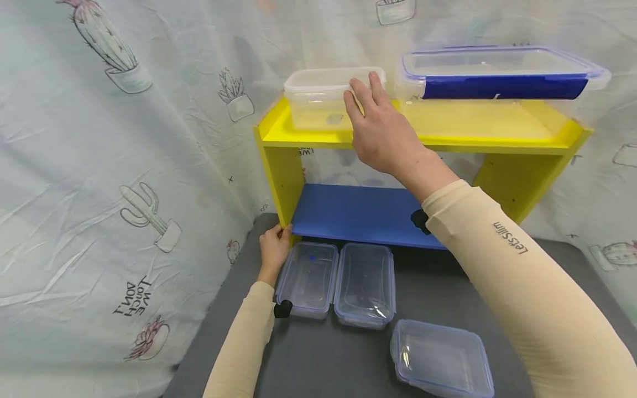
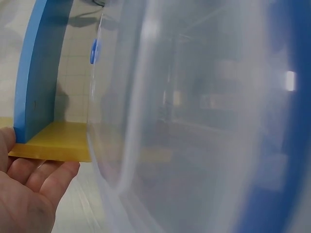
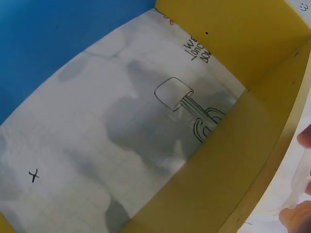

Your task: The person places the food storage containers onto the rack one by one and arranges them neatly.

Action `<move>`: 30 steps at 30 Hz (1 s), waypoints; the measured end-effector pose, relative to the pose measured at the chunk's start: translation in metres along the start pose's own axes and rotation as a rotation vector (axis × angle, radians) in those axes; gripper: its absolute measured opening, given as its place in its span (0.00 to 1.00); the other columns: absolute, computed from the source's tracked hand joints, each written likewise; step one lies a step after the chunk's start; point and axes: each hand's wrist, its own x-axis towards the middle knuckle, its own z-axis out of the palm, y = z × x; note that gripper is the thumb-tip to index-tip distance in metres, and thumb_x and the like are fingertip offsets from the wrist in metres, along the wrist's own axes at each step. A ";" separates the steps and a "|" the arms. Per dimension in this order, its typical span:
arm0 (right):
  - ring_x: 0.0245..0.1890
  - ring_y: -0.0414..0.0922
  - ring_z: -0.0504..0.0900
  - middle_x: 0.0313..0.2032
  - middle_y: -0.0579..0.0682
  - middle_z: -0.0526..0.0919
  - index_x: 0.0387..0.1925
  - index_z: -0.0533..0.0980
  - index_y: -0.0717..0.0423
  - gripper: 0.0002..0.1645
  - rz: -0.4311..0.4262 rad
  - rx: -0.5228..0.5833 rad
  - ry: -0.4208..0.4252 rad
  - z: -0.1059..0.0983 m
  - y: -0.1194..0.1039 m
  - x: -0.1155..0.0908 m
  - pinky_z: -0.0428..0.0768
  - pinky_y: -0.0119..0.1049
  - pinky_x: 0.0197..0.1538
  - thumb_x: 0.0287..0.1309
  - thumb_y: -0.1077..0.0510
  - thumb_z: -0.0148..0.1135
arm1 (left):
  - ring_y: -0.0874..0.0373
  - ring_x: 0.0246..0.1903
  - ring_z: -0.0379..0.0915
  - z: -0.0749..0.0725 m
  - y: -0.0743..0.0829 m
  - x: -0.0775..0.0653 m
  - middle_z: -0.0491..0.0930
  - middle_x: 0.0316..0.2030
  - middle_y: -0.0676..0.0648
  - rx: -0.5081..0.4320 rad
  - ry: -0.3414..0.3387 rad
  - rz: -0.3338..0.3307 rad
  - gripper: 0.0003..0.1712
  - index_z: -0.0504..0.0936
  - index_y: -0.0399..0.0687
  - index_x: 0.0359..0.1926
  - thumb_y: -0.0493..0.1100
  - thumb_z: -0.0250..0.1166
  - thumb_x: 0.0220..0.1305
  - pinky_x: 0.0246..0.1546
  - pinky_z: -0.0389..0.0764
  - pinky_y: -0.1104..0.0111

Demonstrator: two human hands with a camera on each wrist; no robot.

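A yellow and blue shelf (image 1: 448, 142) stands on the dark grey table. At its lower left, my left hand (image 1: 275, 251) grips the yellow side panel (image 2: 56, 141), thumb on one side and fingers on the other. On the top board, at the left, sits a clear plastic food container (image 1: 318, 110) with a whitish lid. My right hand (image 1: 380, 130) holds its right end, with the fingers raised at the lid's edge. Only some fingertips (image 3: 296, 221) appear at the edge of the right wrist view.
A long clear container with a blue band (image 1: 505, 85) rests on the top board at the right. Two clear lidded containers (image 1: 308, 279) lie side by side before the shelf; another (image 1: 443, 356) lies nearer me. A printed curtain (image 1: 164, 166) hangs behind and left.
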 end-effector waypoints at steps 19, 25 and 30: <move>0.58 0.58 0.78 0.66 0.63 0.70 0.62 0.69 0.63 0.28 -0.192 0.199 0.520 0.008 0.012 -0.050 0.82 0.46 0.34 0.59 0.63 0.54 | 0.52 0.21 0.73 -0.001 0.003 0.004 0.84 0.25 0.42 -0.010 -0.005 -0.011 0.17 0.85 0.41 0.35 0.50 0.59 0.70 0.22 0.70 0.68; 0.60 0.56 0.77 0.64 0.62 0.72 0.59 0.71 0.65 0.25 -0.162 0.297 0.553 0.016 0.019 -0.069 0.83 0.48 0.42 0.59 0.63 0.54 | 0.52 0.18 0.68 -0.002 0.002 0.004 0.80 0.20 0.42 -0.007 0.006 -0.012 0.17 0.84 0.42 0.32 0.50 0.59 0.70 0.20 0.67 0.68; 0.46 0.57 0.83 0.59 0.61 0.77 0.55 0.74 0.64 0.23 -0.143 0.353 0.620 0.022 0.020 -0.084 0.74 0.43 0.23 0.56 0.66 0.57 | 0.53 0.19 0.69 0.000 0.001 0.001 0.81 0.21 0.42 -0.012 -0.003 -0.018 0.17 0.84 0.41 0.32 0.50 0.60 0.69 0.20 0.68 0.68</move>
